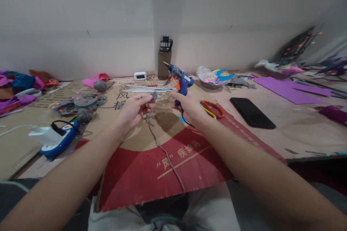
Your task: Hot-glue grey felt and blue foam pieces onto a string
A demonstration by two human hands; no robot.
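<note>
My left hand pinches a small grey round piece at its fingertips. A grey cord trails from it down across the cardboard toward me. My right hand is wrapped round the handle of a blue hot glue gun, whose nozzle points up and to the left, above the grey piece. Both hands hover over a flattened brown and red cardboard sheet on the table.
Red-handled scissors and a black phone lie right of my right hand. A dark bottle and a small white clock stand by the wall. Grey felt pieces, a blue-white device and purple sheets lie around.
</note>
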